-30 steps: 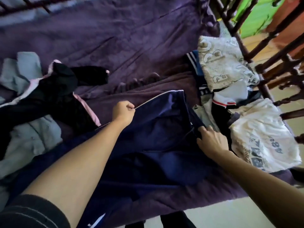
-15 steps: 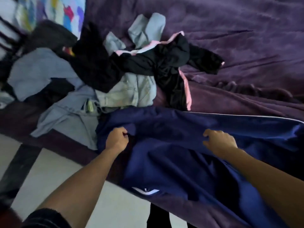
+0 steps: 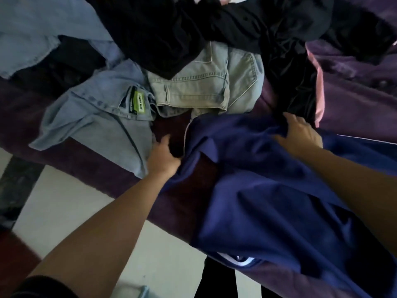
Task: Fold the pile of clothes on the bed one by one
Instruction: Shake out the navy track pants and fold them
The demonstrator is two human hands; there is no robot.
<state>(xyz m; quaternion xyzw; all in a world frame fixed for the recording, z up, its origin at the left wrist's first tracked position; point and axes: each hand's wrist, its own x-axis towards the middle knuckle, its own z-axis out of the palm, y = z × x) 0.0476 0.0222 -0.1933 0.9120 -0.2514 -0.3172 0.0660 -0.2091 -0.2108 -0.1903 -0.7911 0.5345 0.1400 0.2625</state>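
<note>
- My left hand is at the left edge of the navy garment. The thumb sticks up in plain sight, but the fingers curl into a dark fold of the cloth and I lose their tips there. Creases run out from that spot, so I read it as a grasp on the garment's edge.
- My right hand lies on top of the same garment near its far edge, fingers spread and fairly straight, pressing down rather than clenched. Motion blur softens the fingertips.
- The navy garment is spread over the near edge of the purple bedspread and runs out of view on the right. A white stripe shows at its lower hem, and I cannot tell what kind of garment it is.
- Just beyond my left hand are light blue jeans with a green label whose print is too small to read.
- Beside them, touching, are pale grey-green jeans, partly buried under the black clothes.
- Those black clothes merge into one dark mass; I cannot separate the pieces or count them, and the top edge of the view cuts them off.
- A pink strip runs along the black cloth on the right; whether it is trim or a separate item, I cannot tell.
- More light blue denim is cut off at the top left corner.
- Pale floor shows below the bed's edge.
- A dark shape at the bottom is too dim to identify.
</note>
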